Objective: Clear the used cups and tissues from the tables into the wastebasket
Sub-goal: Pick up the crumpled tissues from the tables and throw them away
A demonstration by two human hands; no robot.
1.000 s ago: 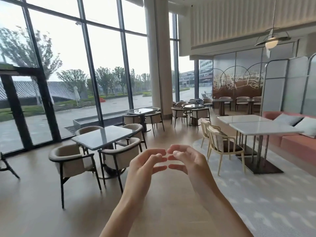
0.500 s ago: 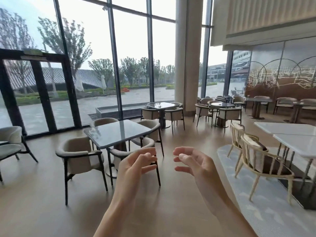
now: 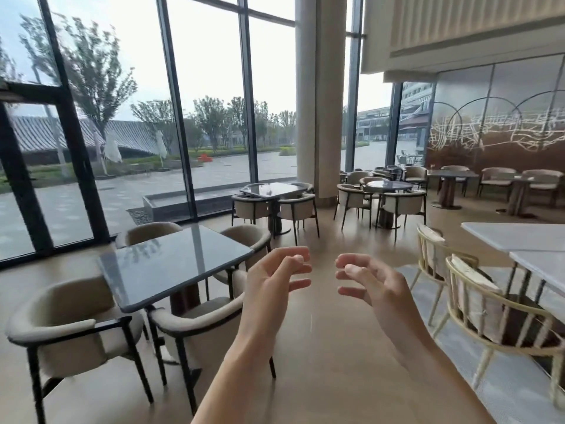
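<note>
Neither grip holds anything: the left hand (image 3: 275, 280) and right hand (image 3: 373, 283) hover at centre frame, fingers loosely curled and apart. Largest nearby is the dark glass bench (image 3: 174, 264) at left centre, then the smaller bench (image 3: 272, 189) beyond it. No cups, tissues or wastebasket can be made out. Judging by the task, cups would be light and crushable, best taken round the wall; tissues soft, pinched anywhere.

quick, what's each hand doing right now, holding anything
Left hand: open, fingers loosely curled, holding nothing.
Right hand: open, fingers loosely curled, holding nothing.
</note>
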